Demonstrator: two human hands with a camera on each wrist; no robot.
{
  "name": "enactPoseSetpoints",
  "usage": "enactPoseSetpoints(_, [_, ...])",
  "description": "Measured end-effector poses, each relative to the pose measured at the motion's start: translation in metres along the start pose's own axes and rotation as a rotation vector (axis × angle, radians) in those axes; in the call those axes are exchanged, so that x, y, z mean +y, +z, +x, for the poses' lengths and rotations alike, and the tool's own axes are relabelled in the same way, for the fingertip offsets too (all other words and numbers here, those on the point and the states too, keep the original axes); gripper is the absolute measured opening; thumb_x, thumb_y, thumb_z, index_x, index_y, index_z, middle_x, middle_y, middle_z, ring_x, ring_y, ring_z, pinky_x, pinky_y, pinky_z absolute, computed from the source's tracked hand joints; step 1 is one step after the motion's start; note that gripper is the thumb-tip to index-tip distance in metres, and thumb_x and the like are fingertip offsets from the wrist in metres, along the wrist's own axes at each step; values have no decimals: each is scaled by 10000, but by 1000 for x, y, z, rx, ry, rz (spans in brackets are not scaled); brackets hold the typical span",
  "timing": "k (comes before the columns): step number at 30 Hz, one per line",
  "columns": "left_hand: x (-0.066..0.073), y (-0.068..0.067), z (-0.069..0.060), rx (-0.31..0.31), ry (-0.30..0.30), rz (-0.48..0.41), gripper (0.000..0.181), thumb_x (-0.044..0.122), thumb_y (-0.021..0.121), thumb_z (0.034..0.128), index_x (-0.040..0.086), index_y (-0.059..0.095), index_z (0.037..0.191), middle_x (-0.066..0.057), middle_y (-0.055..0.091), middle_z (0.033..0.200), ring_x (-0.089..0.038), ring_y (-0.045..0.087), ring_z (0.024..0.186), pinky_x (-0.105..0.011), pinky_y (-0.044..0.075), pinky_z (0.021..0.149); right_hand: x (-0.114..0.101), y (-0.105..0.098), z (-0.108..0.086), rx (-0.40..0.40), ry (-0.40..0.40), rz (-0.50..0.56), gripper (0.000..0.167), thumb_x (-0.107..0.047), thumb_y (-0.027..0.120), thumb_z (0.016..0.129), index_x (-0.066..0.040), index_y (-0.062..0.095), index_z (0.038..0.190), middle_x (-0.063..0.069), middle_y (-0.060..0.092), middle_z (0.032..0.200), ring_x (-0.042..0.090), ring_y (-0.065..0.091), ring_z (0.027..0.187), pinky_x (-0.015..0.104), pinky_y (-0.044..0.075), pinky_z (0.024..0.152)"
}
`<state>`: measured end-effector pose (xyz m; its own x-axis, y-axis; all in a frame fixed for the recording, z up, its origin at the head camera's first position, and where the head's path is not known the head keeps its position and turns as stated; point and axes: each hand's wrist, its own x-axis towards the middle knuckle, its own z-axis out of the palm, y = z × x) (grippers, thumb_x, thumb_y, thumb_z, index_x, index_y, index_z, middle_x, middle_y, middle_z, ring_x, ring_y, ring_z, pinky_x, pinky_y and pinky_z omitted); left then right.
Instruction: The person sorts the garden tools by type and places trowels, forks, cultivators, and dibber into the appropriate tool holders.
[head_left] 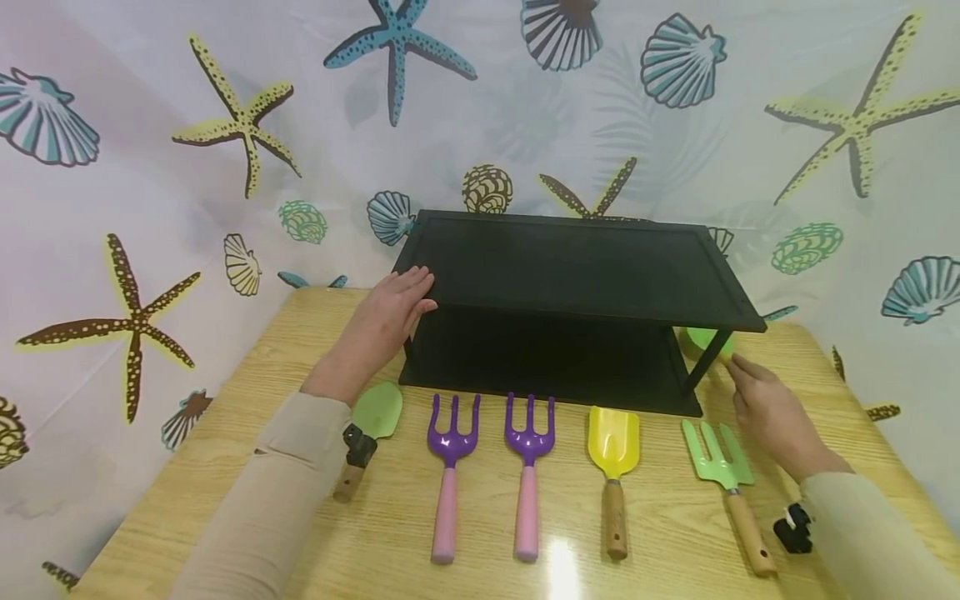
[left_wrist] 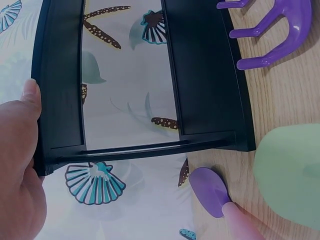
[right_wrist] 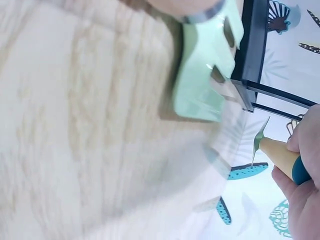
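My left hand (head_left: 386, 312) rests on the left end of the black two-tier shelf (head_left: 577, 267), fingers flat on the top board and thumb along its front edge. Around the wooden handle of a green hand trowel (right_wrist: 275, 151), the fingers of my right hand (head_left: 772, 408) are curled. That trowel's green blade (head_left: 708, 337) lies beside the shelf's right end, partly hidden by the front post. Below my right hand is a light green hand fork (head_left: 723, 467) with a wooden handle. A light green trowel (head_left: 378, 408) lies under my left forearm.
Two purple hand forks (head_left: 453, 442) with pink handles and a yellow trowel (head_left: 613, 446) lie in front of the shelf. A purple trowel (left_wrist: 207, 190) with a pink handle shows by the shelf's left end. Behind the wooden table (head_left: 300, 333) hangs a seashell-print cloth (head_left: 465, 108).
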<state>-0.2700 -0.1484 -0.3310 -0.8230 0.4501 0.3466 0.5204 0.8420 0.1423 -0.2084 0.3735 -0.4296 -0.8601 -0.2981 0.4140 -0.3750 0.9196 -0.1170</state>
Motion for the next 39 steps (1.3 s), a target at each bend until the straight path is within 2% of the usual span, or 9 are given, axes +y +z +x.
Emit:
enactPoseSetpoints(9, [0, 0, 0, -1, -3, 7, 512, 281, 468, 1046, -2, 440, 1471, -162, 436, 1538, -291, 363, 1469, -433, 235, 1249, -2, -19, -3, 3, -4, -22, 467, 144, 559, 859, 210, 488, 1316, 422, 483, 1325, 604, 526, 1106, 647, 523, 796])
enactPoseSetpoints(22, [0, 1, 1, 13, 1, 3, 506, 284, 480, 1041, 4, 458, 1462, -156, 453, 1528, -285, 379, 1462, -427, 245, 1247, -2, -36, -1, 217, -164, -65, 459, 222, 624, 741, 210, 589, 1199, 389, 574, 1227, 552, 592, 1037, 606, 545, 754])
enactPoseSetpoints(31, [0, 1, 1, 14, 5, 14, 511, 287, 486, 1039, 3, 455, 1464, -159, 453, 1528, -287, 380, 1460, -433, 250, 1244, -6, -55, 5, 273, -180, -95, 487, 225, 625, 733, 189, 583, 1217, 329, 574, 1253, 508, 591, 1057, 603, 539, 755])
enactPoseSetpoints(36, [0, 1, 1, 21, 11, 16, 507, 284, 484, 1040, -1, 460, 1459, -161, 460, 1522, -288, 389, 1455, -433, 256, 1242, -9, -68, 11, 313, -187, -80, 505, 244, 608, 738, 174, 584, 1237, 329, 582, 1265, 514, 580, 1082, 602, 514, 822])
enactPoseSetpoints(39, [0, 1, 1, 23, 11, 14, 506, 287, 480, 1042, 3, 460, 1460, -156, 462, 1521, -283, 391, 1455, -428, 257, 1242, -10, -76, 15, 343, -184, -87, 496, 224, 590, 754, 151, 596, 1244, 318, 593, 1271, 516, 586, 1090, 547, 496, 912])
